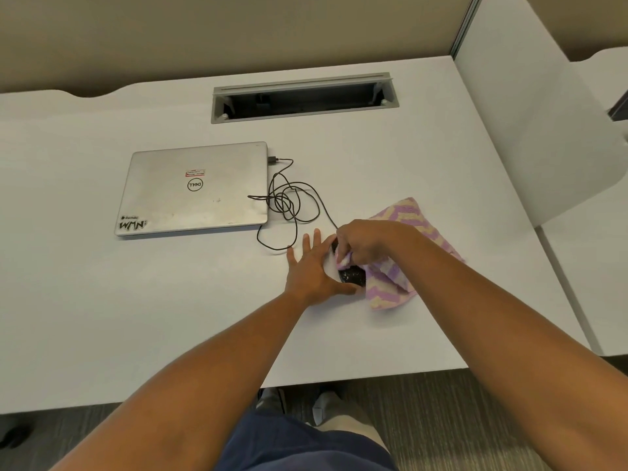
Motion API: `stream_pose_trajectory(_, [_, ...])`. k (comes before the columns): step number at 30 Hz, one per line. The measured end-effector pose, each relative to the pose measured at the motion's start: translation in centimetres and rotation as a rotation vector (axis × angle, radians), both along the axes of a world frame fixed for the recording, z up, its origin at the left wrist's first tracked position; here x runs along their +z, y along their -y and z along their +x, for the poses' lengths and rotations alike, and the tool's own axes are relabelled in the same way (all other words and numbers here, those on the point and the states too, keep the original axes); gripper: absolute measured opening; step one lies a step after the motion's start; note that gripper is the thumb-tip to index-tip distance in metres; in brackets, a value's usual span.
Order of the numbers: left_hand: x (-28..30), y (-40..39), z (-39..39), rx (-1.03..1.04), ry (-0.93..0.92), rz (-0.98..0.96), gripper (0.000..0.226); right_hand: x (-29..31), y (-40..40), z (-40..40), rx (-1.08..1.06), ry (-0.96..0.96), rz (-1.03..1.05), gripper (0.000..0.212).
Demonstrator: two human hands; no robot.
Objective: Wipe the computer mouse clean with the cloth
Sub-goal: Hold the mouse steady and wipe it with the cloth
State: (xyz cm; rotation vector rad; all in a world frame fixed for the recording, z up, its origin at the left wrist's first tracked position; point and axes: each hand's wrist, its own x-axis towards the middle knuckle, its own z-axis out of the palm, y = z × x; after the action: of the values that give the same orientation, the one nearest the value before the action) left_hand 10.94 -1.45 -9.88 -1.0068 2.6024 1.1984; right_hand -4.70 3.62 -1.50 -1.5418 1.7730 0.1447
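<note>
Lying toward the right part of the desk (136, 300), between its front and back edges, the black mouse (353, 277) looks small, light and hard, so it would slide easily if not braced at its sides. The left hand (311, 266) rests open against its left side, fingers straight. The right hand (365, 241) pinches a bunched fold of the soft, limp cloth (390, 283) onto its top; its thin cable (292, 202) runs to the closed laptop (195, 190).

One laptop (195, 190), mouse (353, 277), cloth (401, 226)

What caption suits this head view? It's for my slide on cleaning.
Right hand wipes mouse with cloth; left hand steadies it.
</note>
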Motion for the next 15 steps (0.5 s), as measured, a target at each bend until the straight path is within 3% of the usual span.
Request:
stream_pose_trajectory(4, [0.5, -0.1, 0.0, -0.001, 0.020, 0.001, 0.128, 0.5, -0.4, -1.0, -0.024, 0.021, 0.107, 0.022])
stream_pose_trajectory(11, [0.5, 0.0, -0.1, -0.004, 0.023, -0.004, 0.128, 0.9, -0.4, -2.8, -0.266, 0.032, -0.220, 0.034])
stream_pose_trajectory(15, [0.5, -0.1, 0.0, -0.007, 0.022, -0.012, 0.126, -0.3, -0.4, -1.5, -0.326, 0.090, -0.236, 0.036])
